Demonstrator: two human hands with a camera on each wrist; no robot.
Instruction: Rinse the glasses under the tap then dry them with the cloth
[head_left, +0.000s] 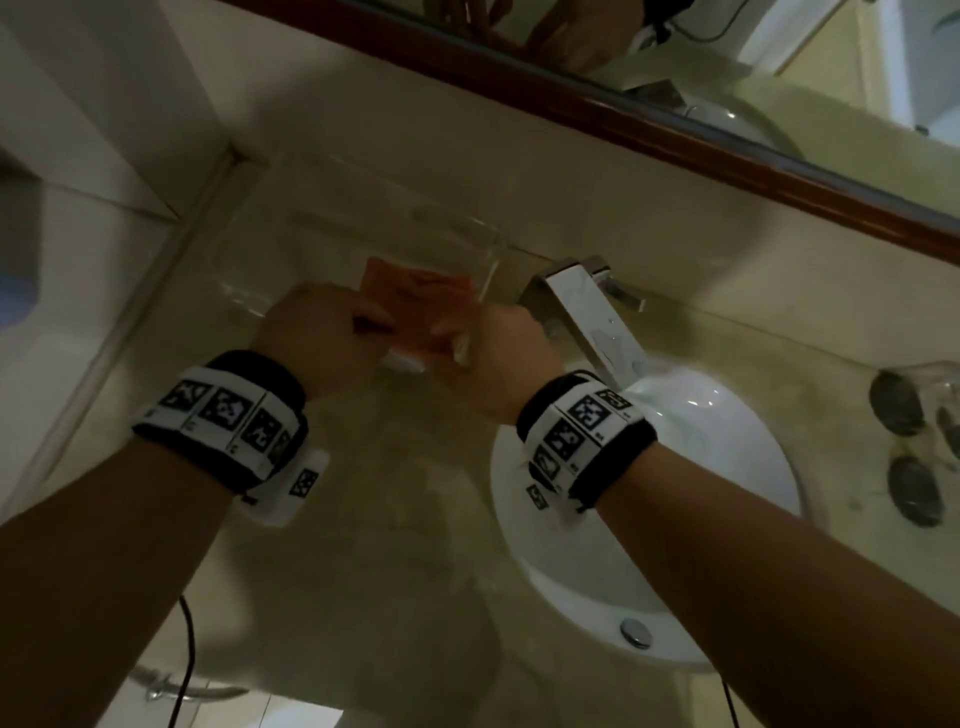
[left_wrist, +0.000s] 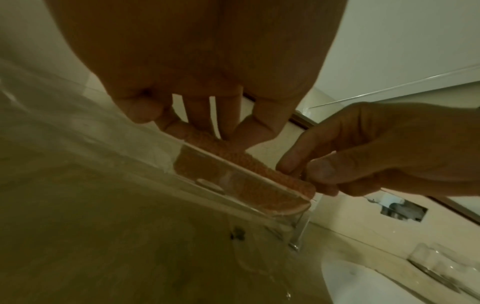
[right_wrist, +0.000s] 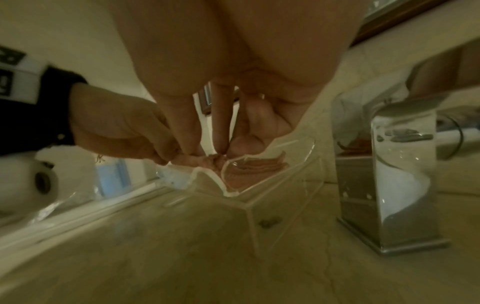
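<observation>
An orange cloth (head_left: 415, 291) lies folded on top of a clear acrylic stand (head_left: 311, 234) on the counter, left of the tap. My left hand (head_left: 363, 317) pinches the cloth's left near edge, and in the left wrist view its fingertips (left_wrist: 221, 137) press down on the cloth (left_wrist: 249, 164). My right hand (head_left: 457, 332) pinches the right near edge between thumb and fingers (right_wrist: 215, 150). A pair of dark-lensed glasses (head_left: 909, 441) lies on the counter far right, beyond the basin, away from both hands.
A chrome tap (head_left: 582, 312) stands just right of my right hand, over the white basin (head_left: 727, 467). No water shows running. A wood-framed mirror (head_left: 675, 130) runs along the wall above. A cable hangs near my left forearm.
</observation>
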